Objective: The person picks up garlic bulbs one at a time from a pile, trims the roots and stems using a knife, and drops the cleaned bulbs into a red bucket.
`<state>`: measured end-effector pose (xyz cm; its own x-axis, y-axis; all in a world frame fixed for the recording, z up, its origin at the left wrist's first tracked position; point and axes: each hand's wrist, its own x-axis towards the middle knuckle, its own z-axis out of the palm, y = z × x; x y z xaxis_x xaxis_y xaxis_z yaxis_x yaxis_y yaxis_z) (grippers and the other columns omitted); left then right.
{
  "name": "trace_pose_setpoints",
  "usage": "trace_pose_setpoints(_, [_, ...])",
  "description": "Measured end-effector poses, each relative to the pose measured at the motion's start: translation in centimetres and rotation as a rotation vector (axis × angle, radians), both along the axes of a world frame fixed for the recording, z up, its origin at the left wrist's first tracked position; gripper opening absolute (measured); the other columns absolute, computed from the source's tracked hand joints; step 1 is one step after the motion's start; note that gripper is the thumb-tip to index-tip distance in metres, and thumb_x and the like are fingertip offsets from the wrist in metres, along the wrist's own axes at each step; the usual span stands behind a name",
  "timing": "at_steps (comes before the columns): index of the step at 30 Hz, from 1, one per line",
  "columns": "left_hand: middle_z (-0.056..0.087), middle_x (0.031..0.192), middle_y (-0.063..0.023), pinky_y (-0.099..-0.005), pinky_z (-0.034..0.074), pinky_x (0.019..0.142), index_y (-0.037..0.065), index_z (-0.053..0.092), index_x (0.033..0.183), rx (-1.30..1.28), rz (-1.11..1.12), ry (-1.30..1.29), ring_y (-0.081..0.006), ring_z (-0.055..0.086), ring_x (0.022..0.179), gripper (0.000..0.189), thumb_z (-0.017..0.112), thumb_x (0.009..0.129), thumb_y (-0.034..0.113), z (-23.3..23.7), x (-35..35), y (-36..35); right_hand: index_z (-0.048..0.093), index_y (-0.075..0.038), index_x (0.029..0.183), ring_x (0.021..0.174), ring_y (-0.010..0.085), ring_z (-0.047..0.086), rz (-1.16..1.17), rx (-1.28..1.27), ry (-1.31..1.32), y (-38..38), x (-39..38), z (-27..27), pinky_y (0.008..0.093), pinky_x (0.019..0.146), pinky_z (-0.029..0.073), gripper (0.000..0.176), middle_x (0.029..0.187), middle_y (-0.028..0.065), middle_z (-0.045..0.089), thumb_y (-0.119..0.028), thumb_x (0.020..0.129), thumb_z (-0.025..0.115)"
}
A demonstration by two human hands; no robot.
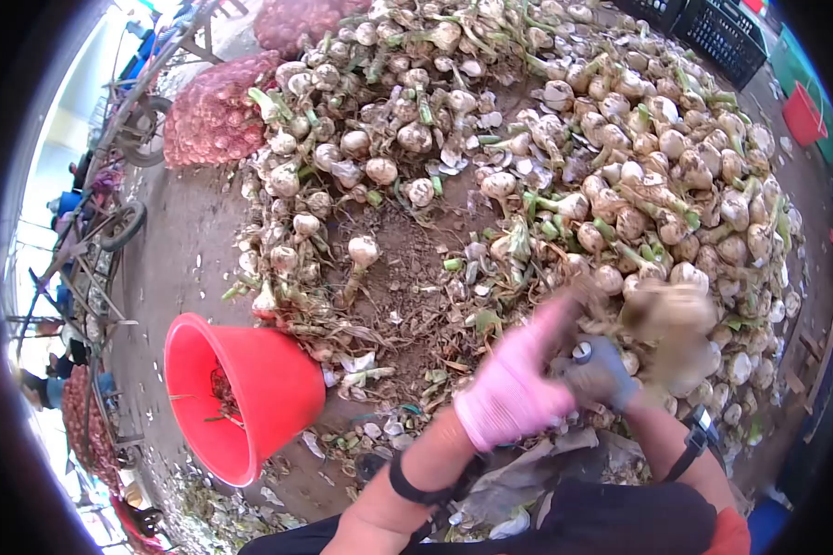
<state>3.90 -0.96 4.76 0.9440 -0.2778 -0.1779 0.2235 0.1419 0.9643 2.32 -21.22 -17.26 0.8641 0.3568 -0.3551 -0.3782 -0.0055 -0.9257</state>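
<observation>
My left hand (518, 384), in a pink glove, is raised beside the heap, its fingers smeared by motion. Close against it on the right, my right hand (602, 370) wears a grey glove and is closed round a tool whose pale round end (581, 351) shows. The rest of the tool is hidden. Just beyond both hands, a blurred pale bulb shape (676, 314) hangs over the heap; what supports it cannot be made out. Garlic bulbs (671, 143) with green and dry stems lie heaped in front and to the right.
A red bucket (180, 370) lies tilted at the left with some plant scraps inside. Red mesh sacks (215, 111) of bulbs stand at the upper left, near a wheeled cart (125, 227). Black crates (722, 37) and a small red bucket (803, 116) are at the upper right.
</observation>
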Motion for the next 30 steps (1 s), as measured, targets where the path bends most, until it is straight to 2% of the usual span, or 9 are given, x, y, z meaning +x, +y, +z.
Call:
trace_pose_setpoints(2, [0.046, 0.138, -0.0158, -0.0349, 0.036, 0.108, 0.003, 0.040, 0.139, 0.314, 0.317, -0.084, -0.0268, 0.043, 0.129, 0.074, 0.077, 0.075, 0.012, -3.7, 3.3, 4.4, 0.062, -0.003, 0.071, 0.063, 0.0101, 0.056, 0.196, -0.384, -0.039, 2.2, 2.0, 9.9, 0.0280, 0.060, 0.047, 0.013, 0.068, 0.0040, 0.064, -0.007, 0.075, 0.074])
trace_pose_setpoints(7, [0.049, 0.130, -0.0203, -0.0383, 0.043, 0.101, 0.011, 0.045, 0.133, 1.707, 0.601, 0.066, -0.0361, 0.051, 0.118, 0.073, 0.080, 0.069, 0.023, -15.3, 6.4, 19.1, 0.062, -0.002, 0.074, 0.063, 0.0076, 0.053, 0.170, -0.375, 0.072, 2.5, 2.2, 10.6, 0.0273, 0.058, 0.045, 0.013, 0.066, 0.0020, 0.062, -0.008, 0.075, 0.074])
trace_pose_setpoints(11, [0.055, 0.119, -0.0162, -0.0441, 0.048, 0.090, 0.009, 0.042, 0.131, 1.476, 0.620, 0.030, -0.0328, 0.056, 0.108, 0.076, 0.082, 0.067, 0.022, -17.9, 5.8, 20.9, 0.063, -0.002, 0.076, 0.063, 0.0067, 0.053, 0.225, -0.313, 0.008, 3.1, 2.3, 10.2, 0.0270, 0.058, 0.044, 0.012, 0.066, 0.0016, 0.062, -0.009, 0.076, 0.074])
trace_pose_setpoints(17, [0.060, 0.111, -0.0097, -0.0295, 0.050, 0.089, -0.002, 0.043, 0.126, 0.211, 0.501, 0.217, -0.0168, 0.060, 0.101, 0.069, 0.078, 0.066, -0.002, -13.6, 1.8, 10.1, 0.065, -0.003, 0.083, 0.061, 0.0252, 0.060, 0.284, -0.490, -0.121, 3.8, 3.4, 13.2, 0.0344, 0.060, 0.048, 0.015, 0.068, 0.0138, 0.063, -0.014, 0.077, 0.072])
trace_pose_setpoints(19, [0.062, 0.110, -0.0086, -0.0290, 0.049, 0.089, -0.004, 0.043, 0.125, 0.149, 0.411, 0.206, -0.0153, 0.060, 0.100, 0.066, 0.077, 0.068, 0.002, -10.7, 0.5, 7.6, 0.064, -0.003, 0.087, 0.060, 0.0158, 0.054, 0.262, -0.478, -0.341, 4.2, 3.5, 14.4, 0.0308, 0.059, 0.046, 0.014, 0.068, 0.0097, 0.062, -0.011, 0.078, 0.071])
trace_pose_setpoints(22, [0.062, 0.103, -0.0072, -0.0298, 0.049, 0.086, -0.004, 0.040, 0.126, 0.090, 0.320, 0.098, -0.0157, 0.061, 0.098, 0.066, 0.076, 0.071, 0.003, -7.1, -1.1, 4.6, 0.063, -0.004, 0.089, 0.065, 0.0289, 0.061, 0.329, -0.518, -0.461, 4.5, 3.9, 16.3, 0.0364, 0.060, 0.048, 0.018, 0.074, 0.0151, 0.064, -0.013, 0.075, 0.072])
trace_pose_setpoints(25, [0.062, 0.101, -0.0075, -0.0313, 0.051, 0.083, 0.001, 0.026, 0.131, 0.712, 0.046, -0.411, -0.0180, 0.063, 0.095, 0.078, 0.076, 0.071, -0.001, -7.9, -2.5, 3.8, 0.060, -0.006, 0.084, 0.073, 0.0367, 0.062, 0.395, -0.612, -0.578, 4.4, 3.5, 17.7, 0.0407, 0.060, 0.048, 0.018, 0.074, 0.0151, 0.063, -0.014, 0.072, 0.071])
trace_pose_setpoints(27, [0.064, 0.099, -0.0083, -0.0334, 0.053, 0.082, 0.003, 0.040, 0.127, 0.402, 0.272, -0.219, -0.0198, 0.065, 0.090, 0.057, 0.072, 0.082, 0.019, -4.7, -2.7, 2.3, 0.055, -0.008, 0.089, 0.075, 0.0354, 0.063, 0.546, -0.643, -0.627, 4.1, 3.2, 18.4, 0.0444, 0.063, 0.049, 0.022, 0.077, 0.0144, 0.063, -0.013, 0.070, 0.065])
trace_pose_setpoints(30, [0.069, 0.089, -0.0094, -0.0395, 0.056, 0.076, 0.007, 0.066, 0.096, -1.146, 0.369, 0.800, -0.0266, 0.068, 0.078, 0.059, 0.038, 0.094, 0.059, -5.2, -2.1, 2.7, 0.055, -0.009, 0.089, 0.073, 0.0349, 0.063, 0.546, -0.590, -0.661, 3.9, 2.3, 18.6, 0.0437, 0.062, 0.049, 0.021, 0.078, 0.0132, 0.062, -0.012, 0.071, 0.064])
